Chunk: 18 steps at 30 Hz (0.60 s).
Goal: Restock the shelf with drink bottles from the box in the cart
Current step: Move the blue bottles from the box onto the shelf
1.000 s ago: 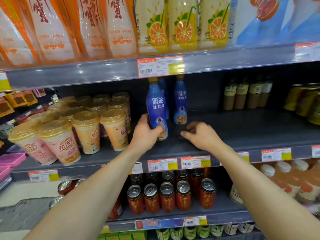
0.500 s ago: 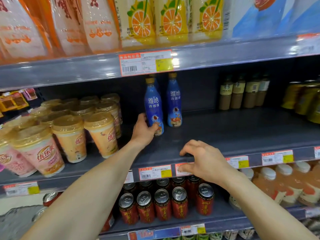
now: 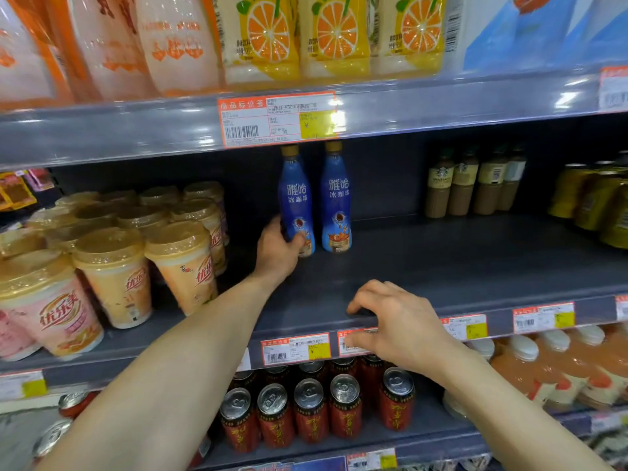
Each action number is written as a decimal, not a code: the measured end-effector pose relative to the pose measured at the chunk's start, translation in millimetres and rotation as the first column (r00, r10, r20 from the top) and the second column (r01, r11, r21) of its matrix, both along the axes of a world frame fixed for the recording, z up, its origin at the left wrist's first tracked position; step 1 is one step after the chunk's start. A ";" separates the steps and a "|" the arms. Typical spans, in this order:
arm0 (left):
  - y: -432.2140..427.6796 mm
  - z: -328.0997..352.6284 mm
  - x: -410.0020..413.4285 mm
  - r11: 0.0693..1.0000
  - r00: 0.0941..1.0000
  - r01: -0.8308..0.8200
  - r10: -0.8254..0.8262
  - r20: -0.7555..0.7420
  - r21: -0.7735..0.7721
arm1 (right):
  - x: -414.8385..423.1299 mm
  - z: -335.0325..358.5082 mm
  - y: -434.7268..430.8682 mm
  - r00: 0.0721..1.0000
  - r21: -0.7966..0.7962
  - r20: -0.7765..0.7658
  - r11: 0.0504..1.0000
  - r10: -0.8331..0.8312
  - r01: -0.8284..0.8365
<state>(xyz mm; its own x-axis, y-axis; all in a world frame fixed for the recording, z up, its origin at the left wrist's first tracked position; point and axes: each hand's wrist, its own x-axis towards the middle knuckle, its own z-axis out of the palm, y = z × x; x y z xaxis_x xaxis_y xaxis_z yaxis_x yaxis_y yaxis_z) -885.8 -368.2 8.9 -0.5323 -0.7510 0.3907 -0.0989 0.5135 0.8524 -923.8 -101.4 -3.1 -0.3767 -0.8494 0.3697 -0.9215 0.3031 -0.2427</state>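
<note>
Two blue drink bottles with gold caps stand upright side by side deep on the grey middle shelf [image 3: 441, 260]. My left hand [image 3: 277, 248] grips the lower part of the left blue bottle [image 3: 295, 195], which stands on the shelf. The right blue bottle [image 3: 336, 198] stands free just beside it. My right hand [image 3: 394, 322] hovers over the shelf's front edge with fingers loosely curled and nothing in it. The cart and the box are out of view.
Lidded milk-tea cups [image 3: 115, 277] fill the shelf's left part. Brown coffee bottles [image 3: 472, 181] stand at the back right, yellow cans [image 3: 598, 202] at the far right. Red cans [image 3: 309, 413] sit on the shelf below. Orange-print cartons [image 3: 333, 32] line the shelf above.
My left hand has pushed the left blue bottle back, level with the other one. My right hand has drawn back from beside the bottles to the shelf's front edge.
</note>
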 end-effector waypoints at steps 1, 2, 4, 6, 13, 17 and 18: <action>-1.3 0.9 -0.9 1.000 1.000 -0.003 0.003 0.005 0.001 | -0.2 -0.3 -0.2 1.000 0.001 -0.002 1.000 0.001 -0.001; -2.5 1.6 -1.7 1.000 1.000 -0.005 0.005 0.010 0.000 | -0.1 -0.6 -0.2 1.000 0.003 -0.006 1.000 0.001 -0.001; -3.8 2.1 -3.4 1.000 1.000 -0.007 0.007 0.021 -0.007 | 0.3 -1.2 0.3 1.000 0.005 -0.011 1.000 0.001 -0.001; -3.1 2.2 -2.4 1.000 1.000 -0.011 0.011 0.026 0.000 | 1.1 -0.6 0.3 1.000 0.011 -0.010 1.000 0.000 0.000; 16.0 9.4 30.1 0.998 0.984 -0.038 0.046 0.173 -0.046 | 6.0 7.1 1.2 1.000 0.045 0.016 0.999 -0.010 0.009; 44.7 13.6 59.4 0.971 0.947 0.022 0.056 0.315 -0.239 | 8.6 11.9 -0.3 0.999 0.066 0.032 0.998 -0.011 0.009; 52.3 13.3 67.0 0.960 0.944 0.058 0.036 0.329 -0.273 | 8.4 12.7 -1.6 0.999 0.081 0.040 0.997 -0.011 0.008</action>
